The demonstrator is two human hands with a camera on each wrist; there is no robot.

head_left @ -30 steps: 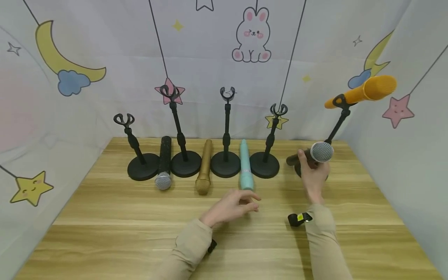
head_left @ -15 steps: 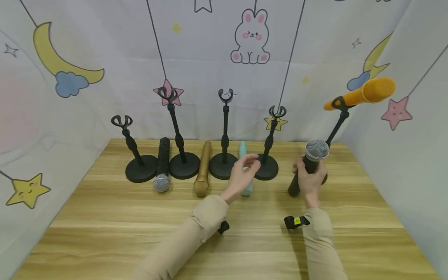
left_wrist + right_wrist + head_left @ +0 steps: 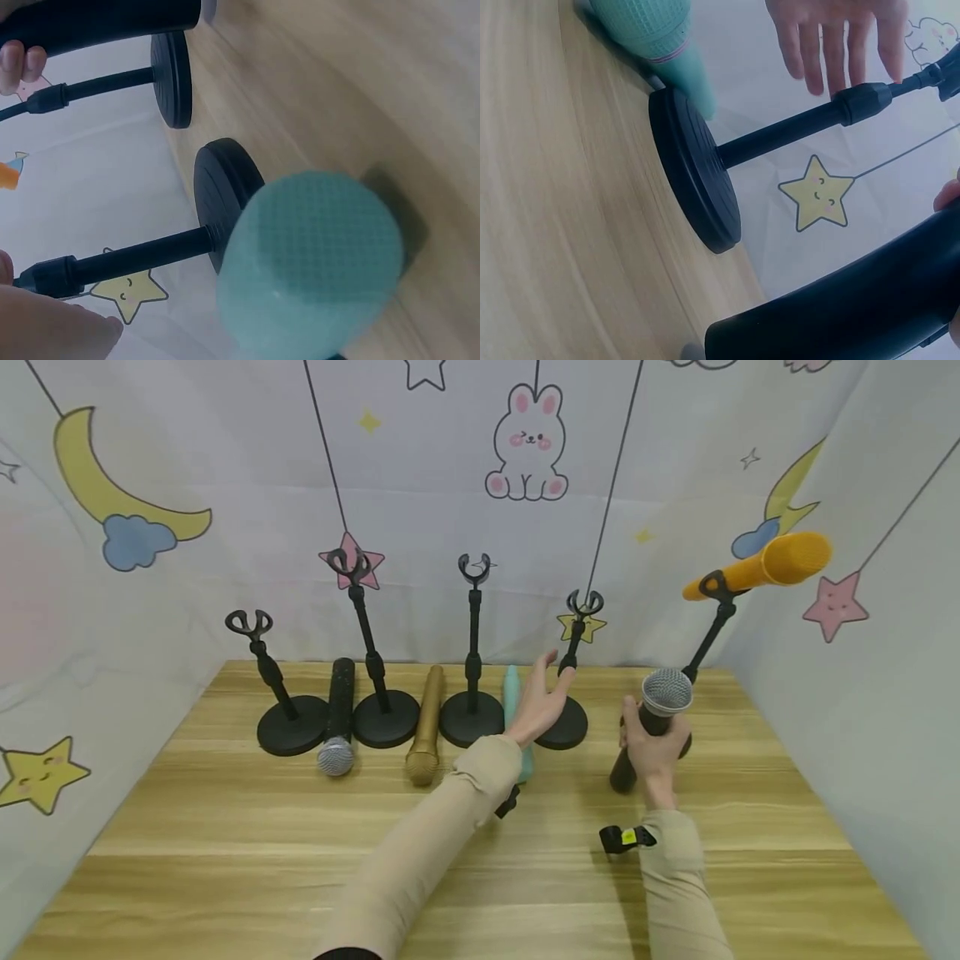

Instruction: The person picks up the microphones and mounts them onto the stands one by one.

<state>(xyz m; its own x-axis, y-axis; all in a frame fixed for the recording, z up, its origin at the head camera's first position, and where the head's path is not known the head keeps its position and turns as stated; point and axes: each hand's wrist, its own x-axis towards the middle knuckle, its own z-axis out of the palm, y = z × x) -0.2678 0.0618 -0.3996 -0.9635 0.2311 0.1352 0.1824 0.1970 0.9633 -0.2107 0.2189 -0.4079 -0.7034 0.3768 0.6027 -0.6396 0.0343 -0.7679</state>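
In the head view my right hand [image 3: 652, 750] grips a black microphone [image 3: 666, 693] with a silver mesh head, tilted with the head up and its lower end just above the table. My left hand [image 3: 540, 703] has its fingers extended beside the pole of a short black microphone stand [image 3: 566, 727]. The right wrist view shows those fingers [image 3: 834, 56] by the pole's collar [image 3: 862, 103]; whether they touch it I cannot tell. A teal microphone [image 3: 315, 255] lies below my left forearm, partly hidden by it in the head view.
An orange microphone [image 3: 780, 562] sits in the clip of the far-right stand [image 3: 705, 642]. Three more black stands hold nothing: left [image 3: 288, 725], second [image 3: 384, 718] and middle [image 3: 472, 718]. Between them lie a speckled black microphone [image 3: 340, 710] and a gold microphone [image 3: 427, 727].
My left hand has moved forward and right, from in front of the teal microphone to the short stand. My right hand has tipped the black microphone more upright and drawn it slightly nearer.
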